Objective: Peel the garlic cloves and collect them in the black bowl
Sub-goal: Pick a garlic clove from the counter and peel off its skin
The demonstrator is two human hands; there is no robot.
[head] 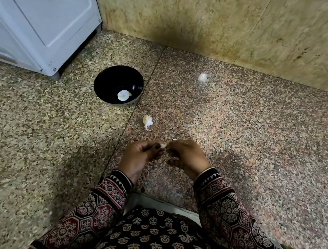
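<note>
A black bowl (118, 84) stands on the granite counter, left of centre, with pale peeled garlic (124, 95) lying in its bottom. A loose piece of white garlic with skin (147, 121) lies on the counter just right of and nearer than the bowl. Nearer still, my left hand (142, 156) and my right hand (188, 157) meet over the counter and pinch a small garlic clove (163, 145) between their fingertips. A scrap of white skin (174, 139) shows above my right fingers. Most of the clove is hidden by the fingers.
A white appliance (38, 13) stands at the back left, close behind the bowl. A stone-tiled wall (231, 23) closes the back of the speckled counter (260, 135). The counter's front edge runs near my patterned sleeves.
</note>
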